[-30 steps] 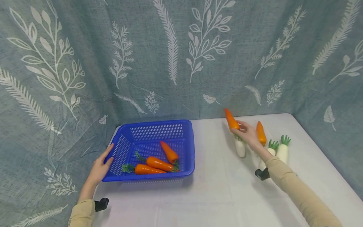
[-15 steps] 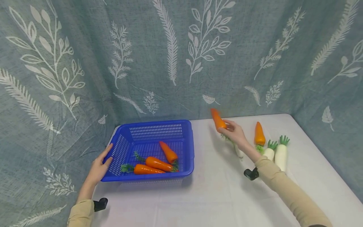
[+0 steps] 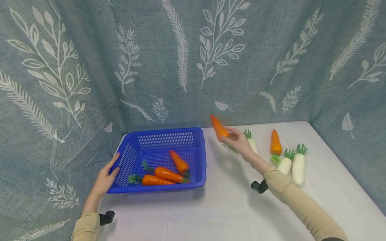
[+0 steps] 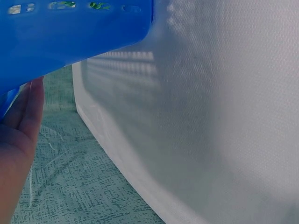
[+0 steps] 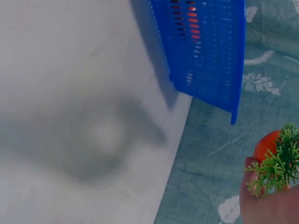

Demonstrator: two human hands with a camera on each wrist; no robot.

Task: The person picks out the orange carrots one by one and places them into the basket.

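Note:
My right hand (image 3: 237, 142) holds an orange carrot (image 3: 219, 129) near its leafy end, raised over the back of the table to the right of the blue basket (image 3: 205, 160). The carrot's tip points up and left. In the right wrist view, its green leaves (image 5: 275, 172) stick out beside the thumb. My left hand (image 3: 106, 176) rests against the basket's left rim, its fingers fairly straight along the outside in the left wrist view. Inside the basket lie a carrot (image 3: 179, 161) at the right, another carrot (image 3: 169, 174) in the middle and a front carrot (image 3: 156, 180).
On the right of the white table (image 3: 223, 207) lie another carrot (image 3: 275, 142) and white radishes with green tops: one radish (image 3: 253, 146) partly behind my right forearm, a second radish (image 3: 284, 165) and a third radish (image 3: 298, 169). A patterned curtain (image 3: 181, 107) hangs behind.
My right hand has carried the carrot leftward toward the basket, uncovering the radish it overlapped before. The left hand and basket have stayed in place.

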